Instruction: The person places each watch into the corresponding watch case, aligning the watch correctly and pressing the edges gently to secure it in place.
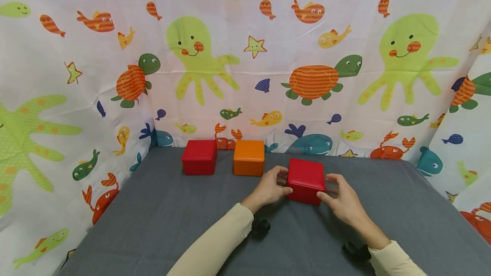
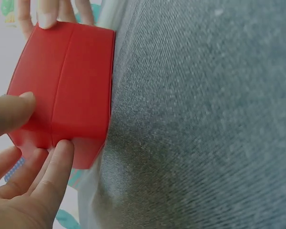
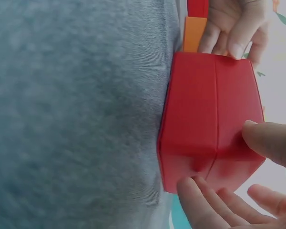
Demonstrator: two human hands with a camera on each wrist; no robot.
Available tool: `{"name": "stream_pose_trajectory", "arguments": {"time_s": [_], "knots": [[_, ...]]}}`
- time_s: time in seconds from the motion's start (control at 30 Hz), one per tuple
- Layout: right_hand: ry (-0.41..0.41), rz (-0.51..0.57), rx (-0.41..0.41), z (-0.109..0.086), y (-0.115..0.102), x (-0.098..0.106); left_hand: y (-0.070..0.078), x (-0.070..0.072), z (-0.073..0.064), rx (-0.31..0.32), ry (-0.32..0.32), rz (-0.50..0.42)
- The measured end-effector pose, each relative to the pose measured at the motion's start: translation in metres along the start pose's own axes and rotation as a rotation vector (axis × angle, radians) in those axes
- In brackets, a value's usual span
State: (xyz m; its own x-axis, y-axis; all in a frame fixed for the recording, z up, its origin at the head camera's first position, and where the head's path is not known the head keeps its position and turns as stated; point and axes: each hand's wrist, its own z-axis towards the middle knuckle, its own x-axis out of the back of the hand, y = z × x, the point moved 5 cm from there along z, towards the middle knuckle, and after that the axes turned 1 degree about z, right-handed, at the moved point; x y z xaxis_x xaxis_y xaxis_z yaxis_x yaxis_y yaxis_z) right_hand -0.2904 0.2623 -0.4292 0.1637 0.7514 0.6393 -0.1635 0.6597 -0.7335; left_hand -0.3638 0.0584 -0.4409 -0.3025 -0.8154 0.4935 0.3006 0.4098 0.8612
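A glossy red box [image 1: 305, 180], block-shaped with rounded edges and a seam round its upper part, is between the two hands on the right half of the table. The left hand [image 1: 270, 187] holds its left side, thumb on the front face and fingers along the side. On the opposite side the right hand [image 1: 344, 201] grips it, its thumb at the front right corner. Both wrist views show the red box [image 2: 69, 81] with its lower edge at the grey cloth; whether it bears fully on the cloth, I cannot tell. Its underside is hidden.
Further back on the grey cloth-covered table [image 1: 165, 225] stand an orange box [image 1: 249, 159] and a second red box [image 1: 199, 158], side by side with a gap. A curtain [image 1: 238, 67] printed with sea animals encloses the back and sides. Black wrist devices [image 1: 261, 227] sit under the wrists.
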Motion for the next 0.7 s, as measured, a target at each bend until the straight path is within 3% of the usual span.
{"name": "stream_pose_trajectory", "arguments": {"time_s": [0.13,0.3,0.7], "knots": [[-0.011,-0.017,-0.021,-0.002,0.004,0.0,0.005,0.0,-0.002,-0.04,-0.002,0.0],[-0.003,-0.007,0.01,0.002,0.008,0.001,0.006,-0.002,0.001,-0.062,0.026,-0.008],[-0.026,0.044,0.02,0.033,0.023,0.006,0.001,-0.005,0.028,-0.03,0.089,-0.013]]}}
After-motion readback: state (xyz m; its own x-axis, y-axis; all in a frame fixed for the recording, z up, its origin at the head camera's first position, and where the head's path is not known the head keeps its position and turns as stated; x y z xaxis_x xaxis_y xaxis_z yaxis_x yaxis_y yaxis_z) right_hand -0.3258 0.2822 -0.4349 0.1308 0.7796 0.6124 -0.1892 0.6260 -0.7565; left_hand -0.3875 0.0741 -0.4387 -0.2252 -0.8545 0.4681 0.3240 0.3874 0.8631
